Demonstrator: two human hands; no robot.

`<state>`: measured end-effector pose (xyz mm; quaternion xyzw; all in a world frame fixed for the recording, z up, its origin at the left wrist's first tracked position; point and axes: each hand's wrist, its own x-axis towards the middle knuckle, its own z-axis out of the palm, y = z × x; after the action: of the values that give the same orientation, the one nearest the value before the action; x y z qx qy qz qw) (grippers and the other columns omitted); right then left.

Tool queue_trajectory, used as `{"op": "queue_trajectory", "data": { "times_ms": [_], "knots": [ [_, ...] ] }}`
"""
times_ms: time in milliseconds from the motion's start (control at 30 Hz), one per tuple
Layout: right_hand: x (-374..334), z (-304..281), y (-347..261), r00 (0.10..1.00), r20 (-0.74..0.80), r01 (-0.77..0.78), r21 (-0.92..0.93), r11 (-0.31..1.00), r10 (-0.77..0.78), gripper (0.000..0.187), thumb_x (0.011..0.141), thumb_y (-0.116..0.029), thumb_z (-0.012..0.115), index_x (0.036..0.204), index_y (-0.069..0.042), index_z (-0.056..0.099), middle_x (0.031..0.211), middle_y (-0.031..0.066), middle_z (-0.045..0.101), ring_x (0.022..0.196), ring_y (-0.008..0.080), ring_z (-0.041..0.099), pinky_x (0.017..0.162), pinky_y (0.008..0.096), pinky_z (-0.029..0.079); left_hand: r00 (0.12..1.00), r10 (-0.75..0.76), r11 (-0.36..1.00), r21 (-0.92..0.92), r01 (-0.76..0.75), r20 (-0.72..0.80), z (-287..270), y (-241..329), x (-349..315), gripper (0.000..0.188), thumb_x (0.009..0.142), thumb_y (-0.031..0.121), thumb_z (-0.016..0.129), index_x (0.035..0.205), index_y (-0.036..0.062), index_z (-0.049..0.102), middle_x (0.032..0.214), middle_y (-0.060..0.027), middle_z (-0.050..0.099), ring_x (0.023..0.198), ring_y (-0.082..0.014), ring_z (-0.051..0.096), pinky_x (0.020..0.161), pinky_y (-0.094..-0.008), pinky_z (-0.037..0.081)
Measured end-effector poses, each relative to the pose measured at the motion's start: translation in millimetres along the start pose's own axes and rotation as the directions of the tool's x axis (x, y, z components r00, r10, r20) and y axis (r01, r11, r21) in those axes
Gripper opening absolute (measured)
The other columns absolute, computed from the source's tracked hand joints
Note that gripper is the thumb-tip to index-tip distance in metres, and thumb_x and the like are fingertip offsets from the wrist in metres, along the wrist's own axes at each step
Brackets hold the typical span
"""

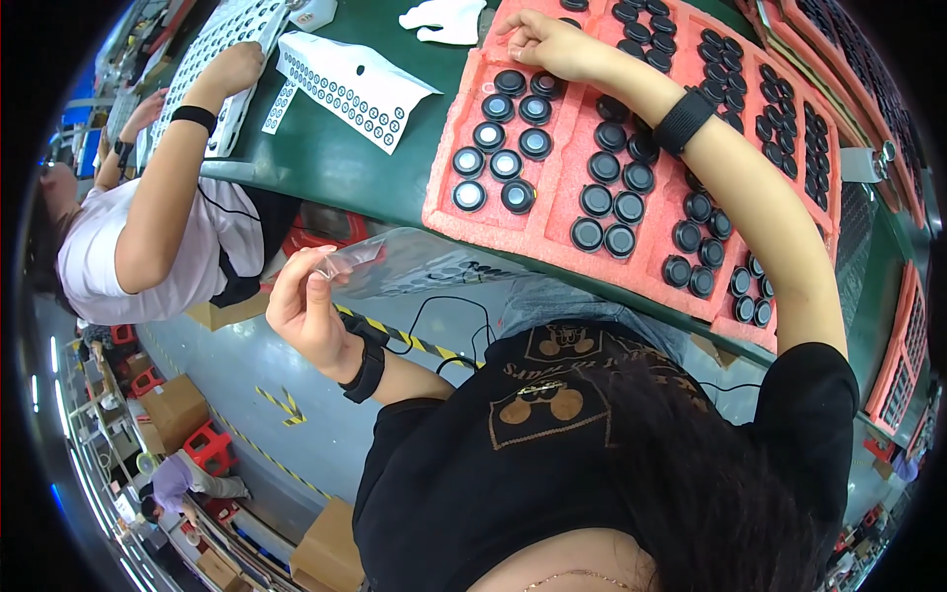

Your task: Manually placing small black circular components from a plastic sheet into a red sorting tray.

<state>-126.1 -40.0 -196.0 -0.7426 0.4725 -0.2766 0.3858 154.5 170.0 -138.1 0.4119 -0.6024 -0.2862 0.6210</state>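
Note:
My left hand (308, 301) is held off the table edge and pinches a corner of a clear plastic film sheet (414, 264) with small printed rings. My right hand (547, 44) reaches far across a pink foam tray (449, 158). Its fingers are closed at the tray's far rim, next to the top black round caps; what they grip is hidden. Several black round caps (505, 164) with shiny centres sit in the tray's pockets. More caps (617, 207) with dark centres fill the neighbouring section. Both wrists wear black bands.
The pink trays lie on a green table (326, 158). More pink trays of caps (789, 118) extend to the right. A white sticker sheet (350, 84) lies at the left. A co-worker in a white shirt (148, 237) reaches onto a white perforated sheet (212, 49). Cardboard boxes (173, 409) stand on the floor.

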Motion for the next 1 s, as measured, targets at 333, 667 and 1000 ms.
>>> {"op": "queue_trajectory", "data": {
  "times_ms": [333, 667, 1000],
  "knots": [
    [-14.4, 16.5, -24.2, 0.973, -0.113, 0.147, -0.377, 0.914, -0.203, 0.041, 0.067, -0.015, 0.066, 0.101, -0.003, 0.045, 0.070, 0.0047, 0.049, 0.069, 0.0136, 0.050, 0.063, 0.0250, 0.041, 0.999, -0.027, 1.000, -0.007, 0.027, 0.029, 5.1, 5.1, 5.5, 0.022, 0.077, 0.012, 0.054, 0.086, -0.0079, 0.054, 0.073, -0.0112, 0.053, 0.060, -0.0149, 0.049, 0.054, -0.0223, 0.040],
    [-72.9, 13.9, -100.2, 0.954, 0.281, 0.033, 0.259, 0.965, -0.108, 0.028, 0.080, -0.023, 0.054, 0.098, -0.002, 0.053, 0.090, 0.0020, 0.055, 0.081, 0.0092, 0.049, 0.072, 0.0232, 0.040, 0.973, 0.173, 0.545, -0.838, 0.036, 0.154, 61.1, -13.4, 67.4, 0.014, 0.080, 0.018, 0.050, 0.080, 0.0036, 0.049, 0.093, -0.0124, 0.051, 0.095, -0.0266, 0.045, 0.086, -0.0478, 0.034],
    [-115.5, 17.2, -121.1, 0.925, 0.364, -0.137, 0.582, 0.801, -0.106, 0.017, 0.078, -0.022, 0.056, 0.075, -0.005, 0.056, 0.067, -0.0014, 0.053, 0.064, 0.0025, 0.049, 0.056, 0.0154, 0.038, 0.927, -0.154, 0.288, -0.882, 0.373, 0.342, 120.3, -15.3, 76.0, 0.027, 0.080, 0.029, 0.050, 0.100, 0.0116, 0.047, 0.113, -0.0133, 0.043, 0.107, -0.0277, 0.039, 0.094, -0.0442, 0.028]
  ]
}}
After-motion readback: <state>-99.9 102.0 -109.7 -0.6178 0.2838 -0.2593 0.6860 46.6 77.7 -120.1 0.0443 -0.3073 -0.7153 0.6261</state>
